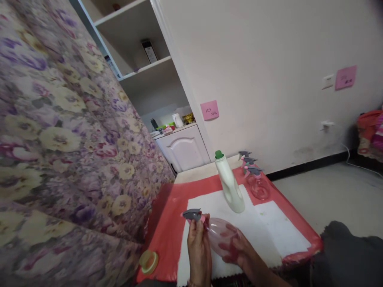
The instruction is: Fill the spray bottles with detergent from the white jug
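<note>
Head view: pinching the spray head (192,214) in the left hand (198,245) and cupping the pink-tinted bottle (220,227) in the right hand (241,252), tilted over the worktop (167,223) near the white jug (228,181). Probably best to brace the bottle without squeezing, keep both parts in line and go easy on any turning

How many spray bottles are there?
4 visible: a spray bottle held by the left hand and right hand, plus the nearest bottle, middle bottle and farthest bottle in a row on the table's right side. The back two are mostly hidden; more could be behind.
</note>
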The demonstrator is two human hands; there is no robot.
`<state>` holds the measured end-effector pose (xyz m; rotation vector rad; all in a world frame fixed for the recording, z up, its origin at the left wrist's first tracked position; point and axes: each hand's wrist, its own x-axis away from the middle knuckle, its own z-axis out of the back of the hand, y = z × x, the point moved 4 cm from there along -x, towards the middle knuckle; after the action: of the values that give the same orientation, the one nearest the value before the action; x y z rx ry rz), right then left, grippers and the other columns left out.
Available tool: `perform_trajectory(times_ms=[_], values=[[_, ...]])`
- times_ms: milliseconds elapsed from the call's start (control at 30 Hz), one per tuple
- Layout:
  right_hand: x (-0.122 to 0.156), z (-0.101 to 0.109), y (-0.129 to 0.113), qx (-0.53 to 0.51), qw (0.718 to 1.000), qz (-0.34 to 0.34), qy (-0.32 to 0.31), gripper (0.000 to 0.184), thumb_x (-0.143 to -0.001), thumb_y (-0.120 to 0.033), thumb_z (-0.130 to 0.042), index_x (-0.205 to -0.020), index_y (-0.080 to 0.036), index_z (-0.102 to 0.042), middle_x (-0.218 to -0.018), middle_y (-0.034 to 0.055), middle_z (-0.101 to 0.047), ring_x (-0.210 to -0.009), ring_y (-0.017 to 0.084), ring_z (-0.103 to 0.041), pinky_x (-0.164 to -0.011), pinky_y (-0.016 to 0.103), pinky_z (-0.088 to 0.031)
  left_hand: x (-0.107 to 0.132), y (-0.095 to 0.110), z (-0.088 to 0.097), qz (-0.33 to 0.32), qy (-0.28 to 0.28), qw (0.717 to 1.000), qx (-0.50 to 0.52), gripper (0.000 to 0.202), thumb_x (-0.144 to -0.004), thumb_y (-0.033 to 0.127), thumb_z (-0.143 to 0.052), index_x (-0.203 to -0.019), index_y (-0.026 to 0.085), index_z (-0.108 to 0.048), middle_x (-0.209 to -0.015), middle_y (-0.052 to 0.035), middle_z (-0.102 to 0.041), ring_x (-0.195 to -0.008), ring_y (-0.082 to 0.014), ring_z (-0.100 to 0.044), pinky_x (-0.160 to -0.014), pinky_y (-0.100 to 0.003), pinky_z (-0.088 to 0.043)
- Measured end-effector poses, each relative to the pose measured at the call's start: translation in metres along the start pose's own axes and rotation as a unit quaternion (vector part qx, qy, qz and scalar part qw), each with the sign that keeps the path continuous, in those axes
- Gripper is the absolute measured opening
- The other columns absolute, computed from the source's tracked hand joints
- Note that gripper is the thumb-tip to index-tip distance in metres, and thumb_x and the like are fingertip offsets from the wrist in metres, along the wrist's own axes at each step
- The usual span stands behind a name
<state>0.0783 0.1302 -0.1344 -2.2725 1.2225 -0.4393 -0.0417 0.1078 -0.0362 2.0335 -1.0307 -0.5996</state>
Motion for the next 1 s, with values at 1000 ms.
perform_trajectory(times_ms=[1000], values=[[0.004, 0.003, -0.005, 0.037, 0.999, 0.005, 0.024, 0.071, -0.063, -0.054, -0.079, -0.125, -0.026, -0.056, -0.124, 0.0142, -0.062, -0.108, 0.035, -0.062, -0.084, 0.046, -0.047, -0.011, 0.079, 0.009, -0.082, 0.01, 0.997, 0.006, 0.04, -0.072, 0.025, -0.081, -0.109, 0.02, -0.069, -0.104, -0.0054, -0.073, -0.087, -0.0148, -0.071, -0.086, -0.026, -0.058]])
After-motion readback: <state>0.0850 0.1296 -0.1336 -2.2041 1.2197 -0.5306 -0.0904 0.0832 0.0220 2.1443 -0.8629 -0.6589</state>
